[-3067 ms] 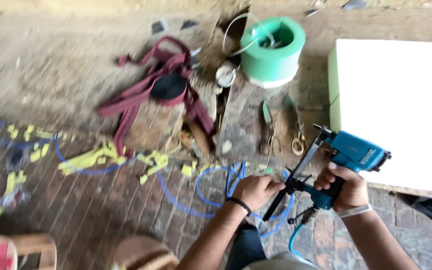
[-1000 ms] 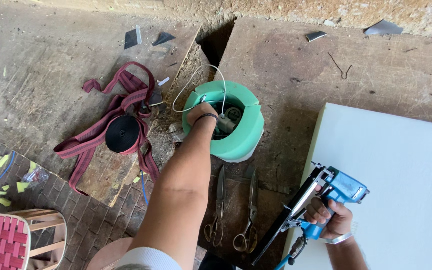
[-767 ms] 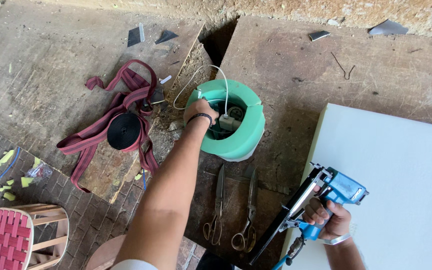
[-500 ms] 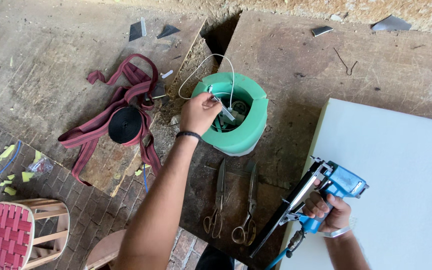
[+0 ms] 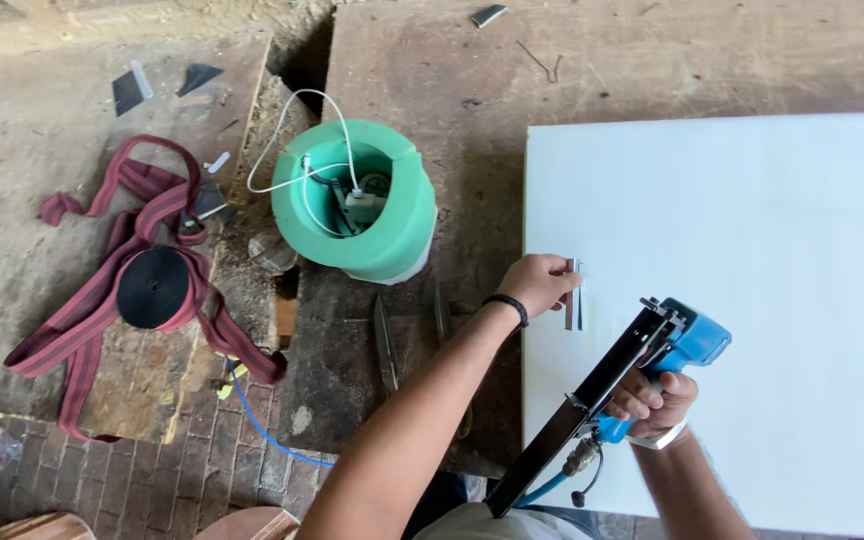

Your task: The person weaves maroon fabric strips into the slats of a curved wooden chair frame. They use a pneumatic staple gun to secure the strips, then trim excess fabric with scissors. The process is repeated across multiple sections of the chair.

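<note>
- Strip of staples [image 5: 574, 293]: a short, silvery bar pinched between the thumb and fingertips of the left hand [image 5: 537, 284], held upright just over the near-left edge of the white panel [image 5: 752, 250].
- Left-hand fingers are curled nearly closed around the strip's upper end; its lower end hangs free below them.
- Right hand [image 5: 655, 402] is wrapped fully around the grip of the blue pneumatic staple gun [image 5: 642, 375], whose long black magazine slants down and away from those fingers toward the person's body.
- Progress, as I judge it: the strip is picked out and in hand, and it is not yet in the magazine; strip and gun are near each other but apart.
- Beyond the left fingers stands a green round container [image 5: 362, 210] with a white cable [image 5: 297, 140] looping out of it; no label is readable on it.
- Pliers [image 5: 384, 340] lie just below that container.
- Farther off lies a roll of maroon webbing [image 5: 147, 285]; no packages or signs show.
</note>
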